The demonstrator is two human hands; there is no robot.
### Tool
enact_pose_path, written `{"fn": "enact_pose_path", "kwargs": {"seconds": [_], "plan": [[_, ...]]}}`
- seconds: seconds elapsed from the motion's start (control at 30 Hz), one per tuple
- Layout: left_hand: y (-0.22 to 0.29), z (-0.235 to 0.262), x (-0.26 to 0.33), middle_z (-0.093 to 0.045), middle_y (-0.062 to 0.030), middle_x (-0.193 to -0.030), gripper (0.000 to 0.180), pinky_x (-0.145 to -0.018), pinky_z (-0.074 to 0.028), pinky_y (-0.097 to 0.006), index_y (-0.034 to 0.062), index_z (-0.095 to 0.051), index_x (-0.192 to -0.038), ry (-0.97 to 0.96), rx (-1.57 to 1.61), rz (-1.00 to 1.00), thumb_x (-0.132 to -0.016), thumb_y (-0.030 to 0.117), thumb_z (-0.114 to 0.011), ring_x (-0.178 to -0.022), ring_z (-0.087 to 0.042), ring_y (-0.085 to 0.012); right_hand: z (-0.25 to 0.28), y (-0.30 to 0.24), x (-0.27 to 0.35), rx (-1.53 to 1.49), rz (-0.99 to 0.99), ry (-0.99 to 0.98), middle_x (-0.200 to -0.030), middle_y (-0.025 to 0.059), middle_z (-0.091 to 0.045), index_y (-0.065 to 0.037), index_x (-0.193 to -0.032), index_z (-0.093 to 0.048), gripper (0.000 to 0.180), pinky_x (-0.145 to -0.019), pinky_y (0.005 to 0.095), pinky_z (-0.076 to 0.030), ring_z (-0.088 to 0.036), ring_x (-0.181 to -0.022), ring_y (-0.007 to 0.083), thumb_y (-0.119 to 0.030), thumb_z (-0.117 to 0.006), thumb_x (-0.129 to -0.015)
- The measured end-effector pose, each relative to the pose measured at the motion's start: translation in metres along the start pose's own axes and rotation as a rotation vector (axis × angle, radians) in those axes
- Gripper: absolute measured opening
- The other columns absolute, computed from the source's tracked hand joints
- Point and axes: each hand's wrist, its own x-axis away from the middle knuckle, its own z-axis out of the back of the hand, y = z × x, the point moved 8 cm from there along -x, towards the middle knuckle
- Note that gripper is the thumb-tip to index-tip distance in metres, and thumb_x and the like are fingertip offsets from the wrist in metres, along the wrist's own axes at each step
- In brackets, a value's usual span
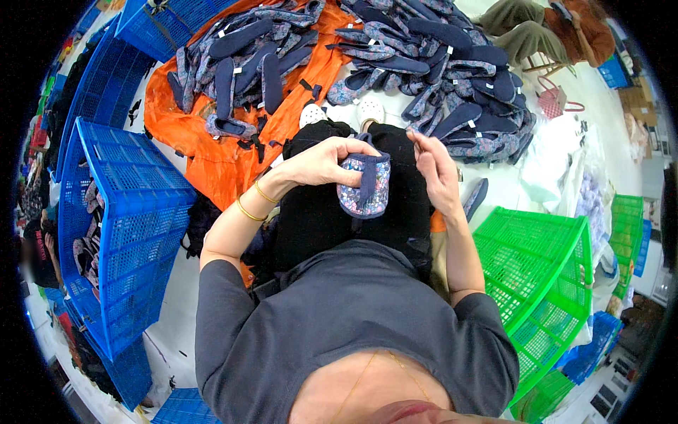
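Note:
My left hand (pixel 321 161) grips the top edge of a small floral slipper upper (pixel 364 185) with a dark blue band, held upright over my black-clad lap. Just to its right hovers my right hand (pixel 434 166), fingers loosely spread, not clearly touching the piece. Two gold bangles sit on my left wrist. A big heap of similar floral and navy slipper pieces (pixel 431 67) lies on the floor ahead, partly on an orange cloth (pixel 212 152).
Blue plastic crates (pixel 123 212) stand at my left, a green crate (pixel 544 272) at my right. Another person (pixel 558 28) sits at the far upper right beside a pink bag (pixel 554 99). White bags lie at right.

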Motion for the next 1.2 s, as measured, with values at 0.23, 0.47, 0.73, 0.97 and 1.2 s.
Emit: {"fn": "enact_pose_path", "kwargs": {"seconds": [0.23, 0.47, 0.73, 0.97, 1.2], "plan": [[-0.007, -0.002, 0.000, -0.065, -0.0022, -0.110, 0.048, -0.091, -0.047, -0.026, -0.0004, -0.057, -0.121, -0.011, 0.049, 0.008, -0.075, 0.001, -0.070, -0.099, -0.059, -0.0084, -0.023, -0.004, 0.016, -0.065, 0.031, -0.046, -0.091, 0.0058, -0.060, -0.001, -0.111, -0.060, 0.031, -0.065, 0.0227, -0.047, -0.058, -0.074, 0.0107, -0.010, -0.072, -0.084], [-0.009, 0.000, 0.003, -0.064, -0.0027, -0.110, 0.049, -0.091, -0.047, -0.025, -0.0014, -0.057, -0.121, 0.003, 0.019, -0.019, -0.074, 0.003, -0.071, -0.099, -0.059, -0.0087, -0.025, -0.029, -0.001, 0.047, 0.234, -0.111, -0.088, 0.0100, -0.064, -0.001, -0.101, -0.061, 0.027, -0.060, 0.0269, -0.050, -0.062, -0.067, 0.0168, -0.009, -0.075, -0.079], [-0.009, -0.002, 0.002, -0.064, -0.0024, -0.110, 0.050, -0.091, -0.047, -0.026, -0.0008, -0.057, -0.121, -0.029, 0.031, -0.016, -0.074, 0.003, -0.072, -0.098, -0.059, -0.0086, -0.019, -0.015, 0.000, -0.092, 0.058, -0.104, -0.088, 0.0048, -0.065, -0.002, -0.096, -0.063, 0.017, -0.064, 0.0223, -0.047, -0.060, -0.072, 0.0123, -0.008, -0.072, -0.083], [0.023, -0.007, 0.006, -0.063, -0.0020, -0.112, 0.052, -0.092, -0.044, -0.026, 0.0036, -0.058, -0.123, 0.050, -0.242, -0.169, -0.073, 0.006, -0.071, -0.102, -0.056, -0.0095, -0.004, 0.001, 0.003, -0.430, -0.190, -0.006, -0.096, 0.0013, -0.061, 0.000, -0.112, -0.054, 0.022, -0.077, 0.0208, -0.045, -0.055, -0.084, 0.0070, -0.011, -0.061, -0.094], [0.068, -0.020, 0.021, -0.063, -0.0036, -0.088, 0.030, -0.075, -0.050, -0.034, 0.0153, -0.073, -0.099, 0.186, -0.988, -0.612, -0.073, 0.002, -0.070, -0.087, -0.061, -0.0236, 0.001, -0.007, 0.013, -0.065, -0.213, -0.092, -0.092, 0.0020, -0.062, -0.001, -0.111, -0.057, 0.028, -0.073, 0.0233, -0.048, -0.058, -0.079, 0.0080, -0.013, -0.068, -0.089]]}}
